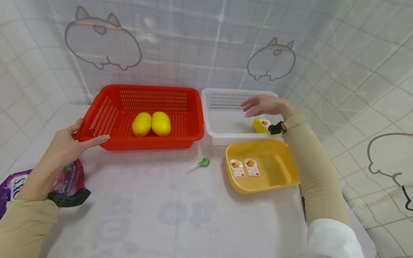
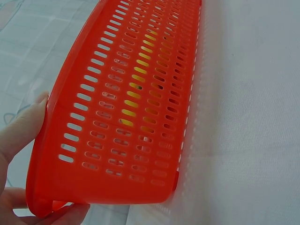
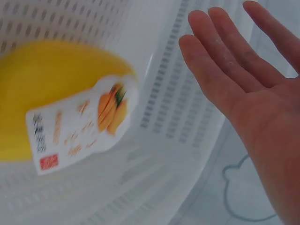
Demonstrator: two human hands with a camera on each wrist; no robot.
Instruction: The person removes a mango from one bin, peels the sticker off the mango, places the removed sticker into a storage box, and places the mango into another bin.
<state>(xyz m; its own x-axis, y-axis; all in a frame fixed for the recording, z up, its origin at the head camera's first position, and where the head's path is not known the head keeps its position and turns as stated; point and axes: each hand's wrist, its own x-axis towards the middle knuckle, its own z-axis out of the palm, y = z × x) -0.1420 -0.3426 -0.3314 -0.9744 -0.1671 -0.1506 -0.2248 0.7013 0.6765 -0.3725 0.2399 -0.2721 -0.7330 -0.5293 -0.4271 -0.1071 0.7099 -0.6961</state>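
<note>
My left hand (image 1: 64, 143) grips the near left corner of a red plastic basket (image 1: 148, 144), its thumb over the rim and the other fingers round the outside. Two yellow mangoes (image 1: 151, 124) lie side by side in that basket. Over the white basket (image 1: 222, 135) on the right hovers my right hand (image 1: 269, 104), fingers extended and apart with nothing in them. Just below it, a third yellow mango (image 3: 56, 70) sits in the white basket, bearing a white label (image 3: 84, 124) with a fruit picture. The label's lower end sticks out past the fruit.
In front of the white basket is a yellow tray (image 1: 277, 161) with two similar labels (image 1: 252, 167) on it. A green-wrapped lollipop (image 1: 204, 162) lies mid-table. Beneath my left forearm is a purple snack bag (image 1: 75, 175). A patterned sheet (image 1: 180, 53) hangs behind the baskets.
</note>
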